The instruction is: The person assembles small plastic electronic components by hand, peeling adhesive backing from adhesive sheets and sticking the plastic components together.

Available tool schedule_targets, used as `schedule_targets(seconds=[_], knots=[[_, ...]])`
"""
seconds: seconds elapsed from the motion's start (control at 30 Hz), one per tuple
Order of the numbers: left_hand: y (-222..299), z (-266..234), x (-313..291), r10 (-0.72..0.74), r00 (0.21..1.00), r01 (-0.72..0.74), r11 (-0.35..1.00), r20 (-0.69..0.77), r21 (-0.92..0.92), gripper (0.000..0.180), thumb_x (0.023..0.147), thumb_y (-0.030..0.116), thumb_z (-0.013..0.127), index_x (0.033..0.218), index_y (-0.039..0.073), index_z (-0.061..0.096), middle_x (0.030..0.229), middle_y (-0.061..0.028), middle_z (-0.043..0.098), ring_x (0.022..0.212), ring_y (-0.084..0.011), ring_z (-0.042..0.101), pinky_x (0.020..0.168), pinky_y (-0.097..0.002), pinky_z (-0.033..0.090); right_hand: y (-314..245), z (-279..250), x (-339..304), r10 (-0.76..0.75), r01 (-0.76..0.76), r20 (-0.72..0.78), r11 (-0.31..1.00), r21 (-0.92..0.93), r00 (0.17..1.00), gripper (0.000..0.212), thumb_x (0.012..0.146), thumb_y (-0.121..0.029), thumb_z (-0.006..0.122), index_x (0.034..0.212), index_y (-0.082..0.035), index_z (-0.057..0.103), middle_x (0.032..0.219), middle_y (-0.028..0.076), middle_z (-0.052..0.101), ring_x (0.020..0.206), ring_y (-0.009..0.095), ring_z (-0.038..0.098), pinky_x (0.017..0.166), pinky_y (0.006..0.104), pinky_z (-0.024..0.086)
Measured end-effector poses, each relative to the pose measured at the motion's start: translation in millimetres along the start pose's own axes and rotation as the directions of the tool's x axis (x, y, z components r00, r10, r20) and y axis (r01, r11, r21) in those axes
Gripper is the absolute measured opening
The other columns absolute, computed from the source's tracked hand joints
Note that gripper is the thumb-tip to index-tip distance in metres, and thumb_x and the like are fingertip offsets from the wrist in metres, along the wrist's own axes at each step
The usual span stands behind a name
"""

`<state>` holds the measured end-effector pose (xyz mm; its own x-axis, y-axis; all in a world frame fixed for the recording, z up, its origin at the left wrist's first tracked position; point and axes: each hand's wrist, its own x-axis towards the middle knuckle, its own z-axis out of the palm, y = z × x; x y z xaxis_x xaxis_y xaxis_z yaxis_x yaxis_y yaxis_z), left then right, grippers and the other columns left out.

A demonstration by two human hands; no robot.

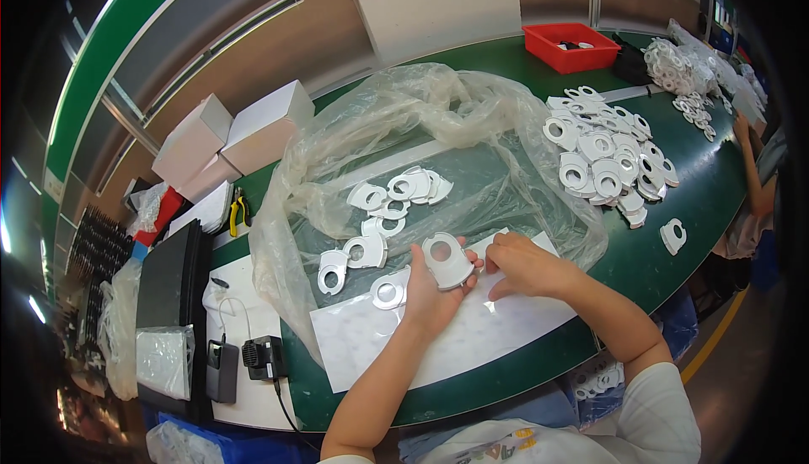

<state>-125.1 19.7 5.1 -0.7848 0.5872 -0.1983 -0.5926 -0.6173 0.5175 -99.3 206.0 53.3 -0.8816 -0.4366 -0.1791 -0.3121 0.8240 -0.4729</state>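
My left hand [434, 304] holds a flat white plate with a large round hole [451, 272], gripped at its edges and tilted up above a white sheet [354, 354]. Just right of it, my right hand [527, 266] is closed, thumb and fingers pressed together and pointing down; anything between them is too small to make out. Beside my left wrist, another holed plate [388, 294] lies on the sheet's far edge. Beyond it, several similar white plates [364, 252] are scattered over a clear plastic bag [329, 160] spread on the green table.
A big heap of white plates [602, 148] is at the right, with a single plate [673, 236] nearer me. Behind stands a red bin [570, 49]. White boxes [270, 123], yellow-handled pliers [239, 212] and a black device [265, 358] are at left. Another person's arm [754, 169] shows far right.
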Motion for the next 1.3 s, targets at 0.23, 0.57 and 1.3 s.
schedule_targets(seconds=[0.23, 0.57, 1.3], knots=[[-1.2, -1.7, 6.1, 0.016, 1.0, -0.016, 1.0, -0.01, -0.005, 0.07, 0.096, 0.06, 0.021, 0.122, 0.002, 0.049, 0.104, -0.0159, 0.058, 0.098, -0.0284, 0.053, 0.072, -0.0341, 0.042, 7.7, 2.6, 1.9, -0.06, 0.053, -0.136, 0.997, -0.054, 0.989, 0.047, 0.059, -0.021, 0.085, 0.091, 0.001, 0.058, 0.097, 0.018, 0.058, 0.098, 0.034, 0.054, 0.086, 0.0393, 0.044], [-4.7, -3.1, 10.0, 0.023, 0.999, -0.024, 0.999, -0.027, -0.026, 0.07, 0.096, 0.06, 0.022, 0.12, 0.002, 0.051, 0.105, -0.0153, 0.058, 0.099, -0.028, 0.053, 0.073, -0.0342, 0.043, 20.6, 4.7, 4.6, -0.098, 0.099, -0.073, 0.995, 0.023, 0.993, 0.043, 0.06, -0.021, 0.085, 0.089, -0.001, 0.059, 0.096, 0.016, 0.057, 0.097, 0.034, 0.053, 0.085, 0.0398, 0.044], [-4.8, 4.1, 2.4, 0.03, 0.999, -0.031, 0.999, -0.042, -0.023, 0.069, 0.096, 0.06, 0.022, 0.12, 0.002, 0.051, 0.104, -0.0148, 0.058, 0.099, -0.0278, 0.054, 0.074, -0.0345, 0.043, 12.4, 1.5, -5.4, -0.118, 0.124, -0.118, 0.991, 0.04, 0.986, 0.044, 0.06, -0.02, 0.085, 0.088, -0.002, 0.056, 0.093, 0.014, 0.056, 0.098, 0.032, 0.051, 0.085, 0.0387, 0.043]])
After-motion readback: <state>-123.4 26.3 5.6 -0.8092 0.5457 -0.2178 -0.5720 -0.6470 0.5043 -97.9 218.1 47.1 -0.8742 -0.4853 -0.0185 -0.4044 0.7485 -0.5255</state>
